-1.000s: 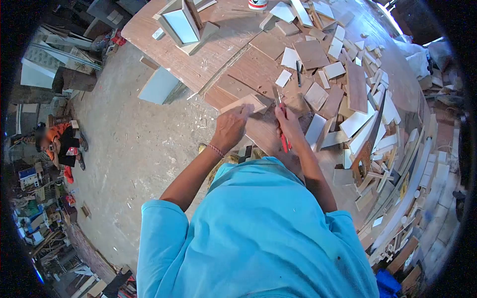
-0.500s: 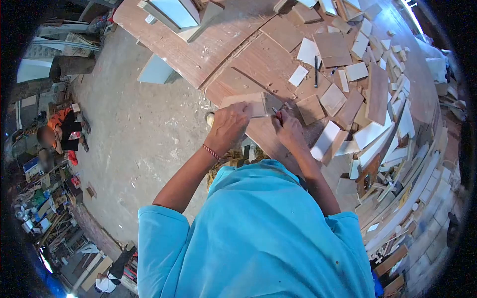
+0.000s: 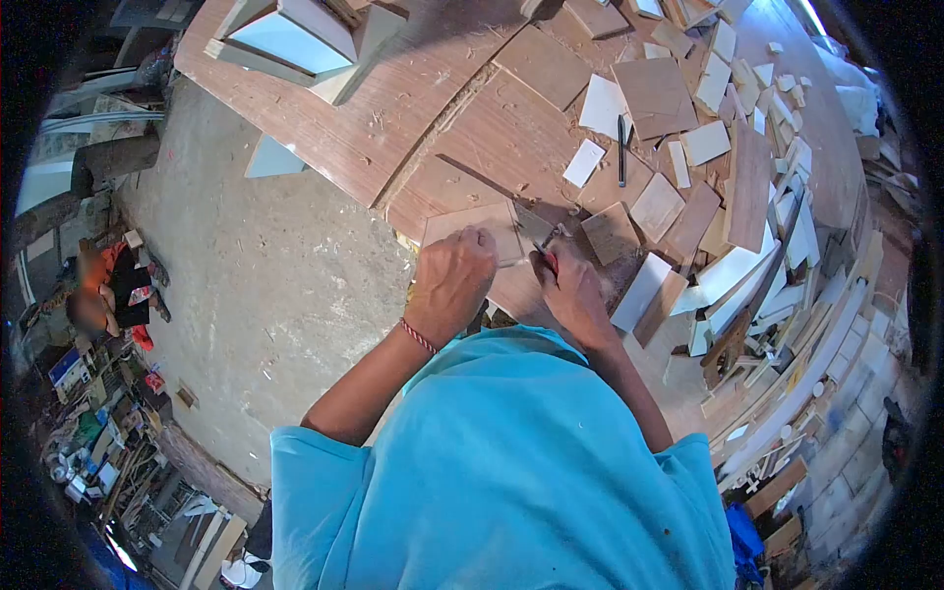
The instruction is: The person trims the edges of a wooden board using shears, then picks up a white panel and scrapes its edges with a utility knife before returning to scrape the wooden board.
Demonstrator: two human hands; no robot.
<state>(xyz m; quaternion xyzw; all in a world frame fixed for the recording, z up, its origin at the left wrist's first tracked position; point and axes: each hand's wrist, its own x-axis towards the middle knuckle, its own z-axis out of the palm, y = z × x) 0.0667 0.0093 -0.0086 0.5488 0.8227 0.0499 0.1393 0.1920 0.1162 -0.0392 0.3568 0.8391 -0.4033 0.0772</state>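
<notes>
On the near edge of the workbench lies a small rectangular wooden board (image 3: pixel 503 223), partly covered by my left hand (image 3: pixel 454 278). The fingers of this hand are curled over the board's near edge, gripping it. A red-and-white cord circles the left wrist. My right hand (image 3: pixel 575 295) is closed around a small hand tool (image 3: pixel 548 258) with a dark and red handle. Its thin metal end shows beside the board's right end; its exact kind cannot be made out. A dark, flat-looking piece (image 3: pixel 533 224) adjoins the board's right end.
Wood offcuts (image 3: pixel 654 98) crowd the right of the workbench (image 3: pixel 433 74), with a black pen-like stick (image 3: pixel 621 152) among them. A framed piece with a pale panel (image 3: pixel 295 44) stands at the far left. Across the floor, a person (image 3: pixel 118 290) sits at left amid clutter.
The view has shifted, so the bench appears further left and the hands lower. My left hand still grips the board, and my right hand keeps the small tool near its right end.
</notes>
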